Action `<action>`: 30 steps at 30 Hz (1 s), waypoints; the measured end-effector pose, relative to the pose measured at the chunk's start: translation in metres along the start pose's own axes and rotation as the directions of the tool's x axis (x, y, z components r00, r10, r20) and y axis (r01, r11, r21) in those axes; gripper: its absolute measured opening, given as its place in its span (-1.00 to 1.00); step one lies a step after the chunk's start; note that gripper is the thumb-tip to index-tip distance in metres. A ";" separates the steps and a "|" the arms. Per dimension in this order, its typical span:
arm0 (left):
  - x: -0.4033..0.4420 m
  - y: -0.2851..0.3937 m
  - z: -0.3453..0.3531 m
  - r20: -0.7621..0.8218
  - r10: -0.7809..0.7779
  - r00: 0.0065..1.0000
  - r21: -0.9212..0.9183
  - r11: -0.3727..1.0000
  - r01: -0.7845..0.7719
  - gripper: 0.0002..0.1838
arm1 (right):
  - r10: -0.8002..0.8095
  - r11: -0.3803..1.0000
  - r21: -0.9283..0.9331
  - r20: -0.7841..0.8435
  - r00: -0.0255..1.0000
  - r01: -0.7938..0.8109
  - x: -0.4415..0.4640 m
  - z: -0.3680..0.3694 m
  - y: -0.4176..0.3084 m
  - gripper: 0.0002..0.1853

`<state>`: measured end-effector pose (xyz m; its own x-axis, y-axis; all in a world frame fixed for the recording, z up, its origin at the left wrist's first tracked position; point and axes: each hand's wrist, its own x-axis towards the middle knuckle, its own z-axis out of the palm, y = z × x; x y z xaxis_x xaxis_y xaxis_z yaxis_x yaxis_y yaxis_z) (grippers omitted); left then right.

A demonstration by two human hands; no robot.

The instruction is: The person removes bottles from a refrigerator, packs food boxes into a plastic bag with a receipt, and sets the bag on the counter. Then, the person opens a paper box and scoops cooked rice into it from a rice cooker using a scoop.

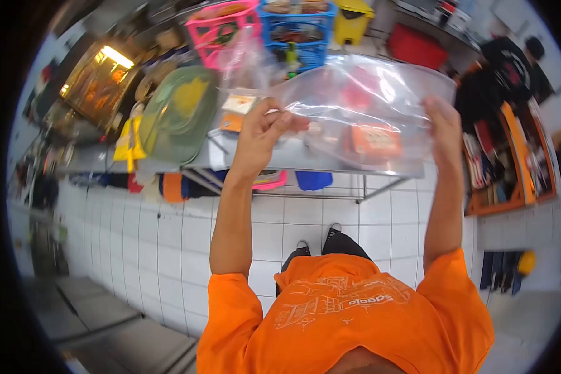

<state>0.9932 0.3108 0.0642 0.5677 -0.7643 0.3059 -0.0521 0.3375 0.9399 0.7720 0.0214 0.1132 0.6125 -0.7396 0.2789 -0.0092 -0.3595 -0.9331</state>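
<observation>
The left hand [265,131] and right hand [442,128] are gripping the clear plastic [368,112], right of top middle, by its edges, likely best for something light, floppy, slippery.

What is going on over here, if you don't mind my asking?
A person in an orange T-shirt is holding a large piece of clear plastic spread between the left hand and the right hand, in front of and partly over a metal table. An orange item shows through the plastic; I can't tell whether it is inside or behind. A green container stands to the left of the hands.
</observation>
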 end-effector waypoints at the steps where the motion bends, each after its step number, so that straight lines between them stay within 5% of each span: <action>1: -0.006 -0.002 0.011 0.023 -0.023 0.999 -0.062 0.998 0.024 -0.73 | 0.021 0.998 0.066 0.035 0.999 -0.023 -0.007 -0.002 0.002 -0.87; 3: -0.006 -0.015 0.035 0.064 -0.020 0.998 -0.217 0.976 0.034 -0.73 | 0.150 0.974 0.177 -0.057 0.987 -0.138 -0.014 -0.005 0.018 -0.87; 6: -0.001 -0.043 0.053 0.264 -0.298 0.917 0.091 0.955 0.284 -0.76 | 0.274 0.941 0.217 -0.031 0.961 -0.261 -0.030 -0.040 0.052 -0.87; 7: -0.001 -0.050 0.063 0.235 -0.342 0.910 0.013 0.937 0.349 -0.79 | 0.307 0.931 0.208 0.004 0.952 -0.301 -0.035 -0.051 0.064 -0.85; 8: -0.003 -0.059 0.074 0.208 -0.302 0.930 0.003 0.951 0.308 -0.79 | -0.007 0.990 -0.140 -0.239 0.971 -0.028 -0.043 -0.056 0.074 -0.81; 9: -0.009 -0.071 0.086 0.177 -0.266 0.948 -0.004 0.963 0.271 -0.80 | -0.368 0.842 -0.517 -0.334 0.868 0.158 -0.058 -0.058 0.078 -0.77; 11: -0.017 -0.087 0.115 0.186 -0.281 0.941 0.100 0.959 0.266 -0.73 | -0.651 0.594 -0.784 -0.339 0.680 0.178 -0.096 -0.060 0.072 -0.63; 13: -0.032 -0.120 0.157 0.212 -0.384 0.899 0.164 0.920 0.355 -0.71 | -0.118 0.905 -0.424 -0.307 0.944 -0.024 -0.156 -0.043 0.053 -0.63; 15: -0.050 -0.122 0.209 0.307 -0.481 0.821 -0.229 0.800 0.555 -0.64 | -0.083 0.924 -0.383 -0.175 0.981 0.010 -0.201 -0.031 0.060 -0.57; 16: -0.054 -0.132 0.223 0.422 -0.525 0.739 -0.295 0.691 0.660 -0.61 | 0.192 0.953 -0.227 -0.052 0.980 -0.199 -0.212 -0.032 0.061 -0.66; 18: -0.067 -0.164 0.248 0.590 -0.539 0.602 -0.392 0.461 0.796 -0.57 | 0.299 0.952 0.041 0.064 0.952 -0.302 -0.222 -0.055 0.120 -0.78; 19: -0.075 -0.177 0.260 0.641 -0.531 0.554 -0.426 0.354 0.833 -0.55 | 0.291 0.956 0.025 0.088 0.953 -0.294 -0.228 -0.072 0.134 -0.78; 21: -0.081 -0.154 0.276 0.567 -0.557 0.606 -0.348 0.504 0.790 -0.60 | 0.263 0.964 -0.002 0.138 0.955 -0.265 -0.234 -0.108 0.158 -0.77; 23: -0.092 -0.161 0.277 0.422 -0.616 0.665 -0.230 0.637 0.736 -0.61 | 0.273 0.953 -0.106 -0.097 0.957 -0.283 -0.243 -0.148 0.191 -0.79; 24: -0.102 -0.177 0.274 0.338 -0.624 0.705 -0.015 0.745 0.667 -0.61 | 0.270 0.939 -0.158 -0.213 0.939 -0.306 -0.252 -0.162 0.201 -0.80; 26: -0.111 -0.206 0.260 0.182 -0.561 0.808 0.441 0.781 0.442 -0.62 | 0.562 0.778 0.478 -0.243 0.791 -0.407 -0.255 -0.166 0.204 -0.85; 27: -0.113 -0.215 0.252 0.116 -0.628 0.770 0.418 0.734 0.535 -0.64 | 0.696 0.561 0.735 -0.169 0.698 -0.381 -0.256 -0.165 0.203 -0.88; 29: -0.124 -0.232 0.231 -0.016 -0.753 0.658 0.333 0.617 0.714 -0.69 | 0.700 0.431 0.781 0.028 0.714 -0.453 -0.253 -0.166 0.192 -0.89; 30: -0.134 -0.238 0.217 -0.118 -0.645 0.755 0.412 0.660 0.628 -0.71 | 0.687 0.365 0.787 0.132 0.715 -0.496 -0.250 -0.167 0.183 -0.88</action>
<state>0.7516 0.2133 -0.1678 0.5590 -0.7304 -0.3926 -0.0167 -0.4833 0.8753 0.4851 0.0450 -0.0894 0.5358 -0.7005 -0.4714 0.3150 0.6838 -0.6582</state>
